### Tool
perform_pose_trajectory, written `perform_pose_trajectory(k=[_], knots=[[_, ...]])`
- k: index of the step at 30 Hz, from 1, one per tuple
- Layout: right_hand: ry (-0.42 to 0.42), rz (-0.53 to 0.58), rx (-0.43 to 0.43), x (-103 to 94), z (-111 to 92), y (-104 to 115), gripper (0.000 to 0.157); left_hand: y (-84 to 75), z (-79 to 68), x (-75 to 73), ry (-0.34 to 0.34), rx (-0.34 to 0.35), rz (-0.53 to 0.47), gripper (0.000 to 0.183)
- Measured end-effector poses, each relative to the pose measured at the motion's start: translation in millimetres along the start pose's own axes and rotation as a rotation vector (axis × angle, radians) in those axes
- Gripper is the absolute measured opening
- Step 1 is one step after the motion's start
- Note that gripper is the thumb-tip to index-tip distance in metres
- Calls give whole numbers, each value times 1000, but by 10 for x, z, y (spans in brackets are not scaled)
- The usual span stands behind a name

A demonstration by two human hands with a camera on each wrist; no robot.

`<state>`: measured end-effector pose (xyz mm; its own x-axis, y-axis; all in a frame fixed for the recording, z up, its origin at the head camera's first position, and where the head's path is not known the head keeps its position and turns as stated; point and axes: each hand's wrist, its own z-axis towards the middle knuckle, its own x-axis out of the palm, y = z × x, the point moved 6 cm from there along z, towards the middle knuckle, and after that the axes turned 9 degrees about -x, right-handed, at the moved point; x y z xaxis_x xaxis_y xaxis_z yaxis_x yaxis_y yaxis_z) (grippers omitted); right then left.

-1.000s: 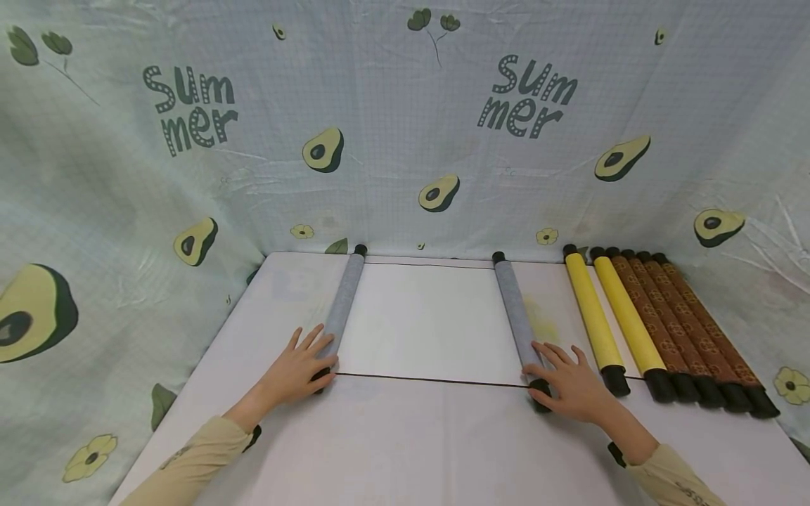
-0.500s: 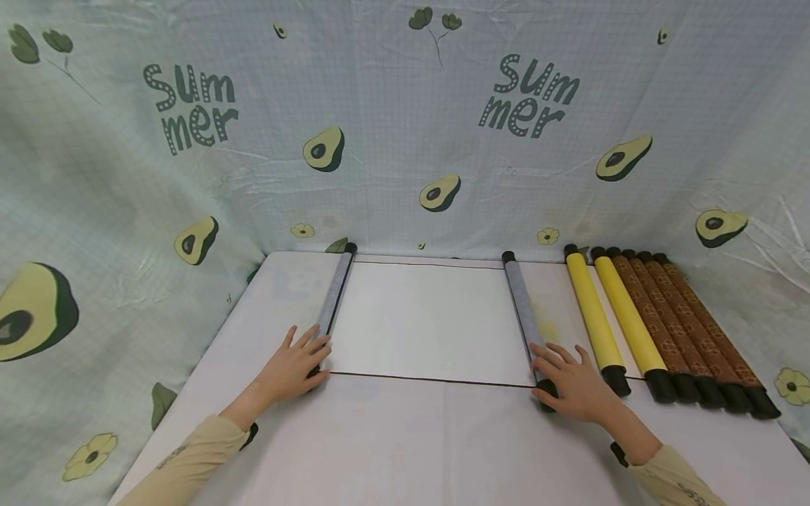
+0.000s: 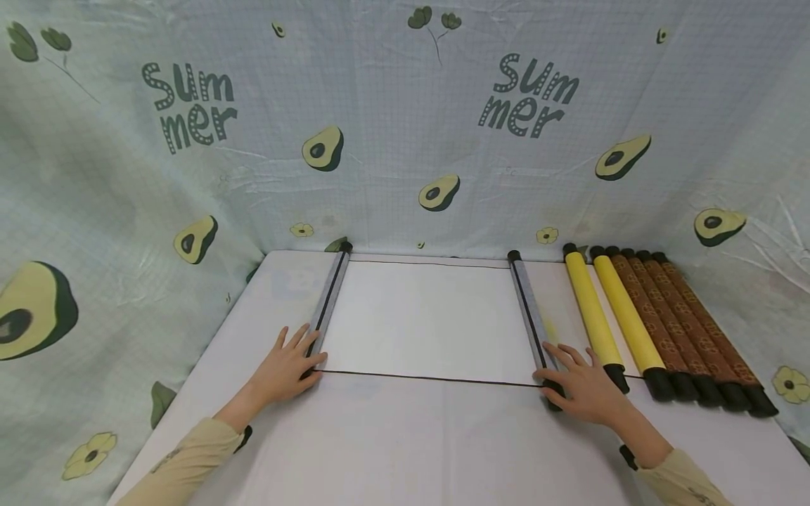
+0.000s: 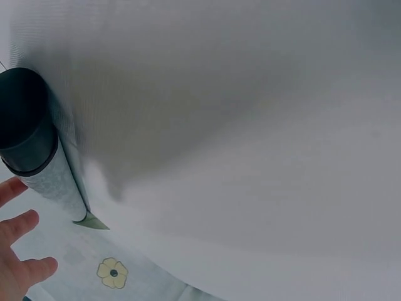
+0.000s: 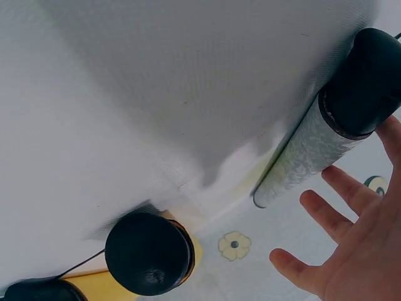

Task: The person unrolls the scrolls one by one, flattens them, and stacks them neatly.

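A hanging scroll lies partly unrolled, its white sheet [image 3: 433,316] stretched between two grey rolls with black end caps. Spread fingers of my left hand [image 3: 281,371] rest on the near end of the left roll [image 3: 332,288]. My right hand [image 3: 585,388] touches the near end of the right roll [image 3: 529,302] with its fingers spread too. A dark line runs along the top of each roll. In the left wrist view, fingertips are beside the roll's black cap [image 4: 28,119]. The right wrist view has fingers [image 5: 338,188] extended along the other roll, below its black cap [image 5: 366,84].
Right of the scroll lie two yellow rolls [image 3: 590,302] with black ends, the nearer one close to my right hand. Several brown patterned rolls [image 3: 690,323] lie side by side beyond them. A cloth backdrop [image 3: 380,105] with avocado prints rises behind the white table [image 3: 405,443].
Both grey rolls have turned and moved apart, the left one leftward and the right one rightward, each with a hand on it. The white sheet between them is wider.
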<state>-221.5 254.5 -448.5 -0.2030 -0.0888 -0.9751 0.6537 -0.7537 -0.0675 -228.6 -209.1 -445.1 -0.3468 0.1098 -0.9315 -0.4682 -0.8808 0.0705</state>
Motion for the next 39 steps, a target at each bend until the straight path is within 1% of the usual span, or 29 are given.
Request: perform_pose_trajectory(k=[2, 3, 9, 11, 13, 17, 20, 25, 30, 39], knots=[[1, 6, 6, 0, -6, -6, 22, 22, -5, -8, 11, -11, 9, 30], [2, 8, 10, -2, -10, -9, 22, 7, 3, -57, 29, -29, 8, 30], [8, 1, 40, -6, -31, -35, 25, 91, -11, -38, 124, -91, 51, 29], [11, -7, 43, -5, -40, -49, 27, 102, -19, -42, 139, -102, 49, 30], [10, -17, 40, -6, -46, -61, 29, 109, -29, -53, 137, -105, 44, 32], [-17, -35, 14, -11, -58, -72, 30, 106, -38, -91, 95, -86, 40, 32], [-35, -40, -5, -19, -73, -75, 30, 116, -41, -103, 79, -84, 57, 34], [-32, -34, -3, -27, -118, -104, 30, 143, -53, -93, 100, -100, 91, 40], [-31, -41, 16, -32, -171, -141, 29, 148, -67, -78, 123, -107, 99, 41], [-22, -49, 26, -38, -216, -176, 27, 119, -71, -79, 121, -108, 51, 35]])
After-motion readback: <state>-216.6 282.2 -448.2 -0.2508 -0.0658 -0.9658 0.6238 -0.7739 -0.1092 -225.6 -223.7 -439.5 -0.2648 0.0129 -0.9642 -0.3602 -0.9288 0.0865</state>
